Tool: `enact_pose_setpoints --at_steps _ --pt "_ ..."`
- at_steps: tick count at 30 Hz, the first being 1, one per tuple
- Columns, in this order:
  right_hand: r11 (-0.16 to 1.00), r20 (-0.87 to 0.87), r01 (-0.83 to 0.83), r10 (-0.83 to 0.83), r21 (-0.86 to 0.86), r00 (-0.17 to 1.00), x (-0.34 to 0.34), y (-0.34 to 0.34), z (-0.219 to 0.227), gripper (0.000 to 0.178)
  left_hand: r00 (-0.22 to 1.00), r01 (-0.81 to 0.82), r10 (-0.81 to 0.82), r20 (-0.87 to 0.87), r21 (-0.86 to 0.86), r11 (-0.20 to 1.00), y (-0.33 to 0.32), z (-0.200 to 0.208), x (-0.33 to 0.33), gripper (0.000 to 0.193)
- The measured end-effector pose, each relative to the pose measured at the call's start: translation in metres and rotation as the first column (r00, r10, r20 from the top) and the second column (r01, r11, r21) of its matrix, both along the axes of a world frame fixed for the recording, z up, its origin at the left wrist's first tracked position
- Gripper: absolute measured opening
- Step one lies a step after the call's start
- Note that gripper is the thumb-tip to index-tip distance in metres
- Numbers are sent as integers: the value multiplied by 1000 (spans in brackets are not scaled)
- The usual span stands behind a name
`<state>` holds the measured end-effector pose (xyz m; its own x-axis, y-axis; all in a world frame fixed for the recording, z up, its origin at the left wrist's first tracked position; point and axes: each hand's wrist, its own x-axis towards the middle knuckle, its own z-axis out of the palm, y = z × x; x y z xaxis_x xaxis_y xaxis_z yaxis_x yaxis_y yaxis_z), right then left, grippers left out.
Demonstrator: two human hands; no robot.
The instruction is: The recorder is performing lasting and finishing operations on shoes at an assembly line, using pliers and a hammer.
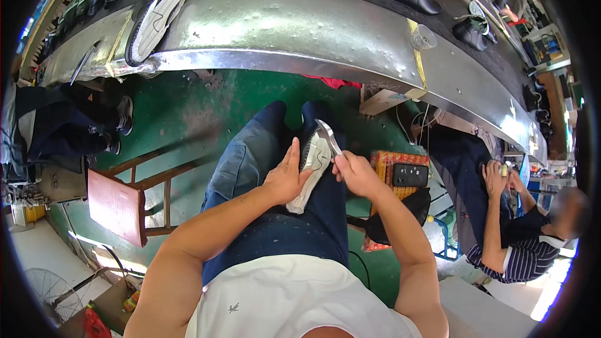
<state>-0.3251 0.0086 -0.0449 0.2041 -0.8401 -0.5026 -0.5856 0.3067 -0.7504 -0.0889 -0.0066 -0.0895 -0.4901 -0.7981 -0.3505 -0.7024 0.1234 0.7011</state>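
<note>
Daylight-like brightness fills the middle of the frame, where the left hand (285,178), the right hand (358,175) and the pale shoe sole (314,172) look fairly crisp, and the hammer (325,134) catches a small gleam. Glare whitens the metal ledge (263,22) at upper centre and far right. Long shadows stretch from the stool (117,206) toward the upper right across the green floor (188,109), which is dim beneath the ledge. Fisheye distortion bows the ledge into an arc; the corners go black. A bright strip with purple fringing burns out at lower right, and a smooth blur covers a person's head (568,213).
</note>
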Motion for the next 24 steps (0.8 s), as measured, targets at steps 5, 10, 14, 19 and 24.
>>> enact_pose_setpoints --at_steps 5,10,14,19,24 --pt "997 -97 -80 79 -8 992 -2 9 7 46 993 -90 99 -64 123 988 -14 5 -1 91" --pt "957 24 19 -27 291 999 -21 53 38 35 978 -18 119 -173 497 868 -50 2 6 103" --pt "904 -41 -237 268 355 963 -6 62 62 31 971 -12 167 -168 669 743 -60 11 0 107" --pt "916 -250 -398 378 -37 891 22 71 41 29 944 17 207 -259 661 750 -55 -4 5 102" --pt "898 -287 -415 363 -145 886 23 64 35 27 946 10 251 -207 789 614 -63 47 1 105"
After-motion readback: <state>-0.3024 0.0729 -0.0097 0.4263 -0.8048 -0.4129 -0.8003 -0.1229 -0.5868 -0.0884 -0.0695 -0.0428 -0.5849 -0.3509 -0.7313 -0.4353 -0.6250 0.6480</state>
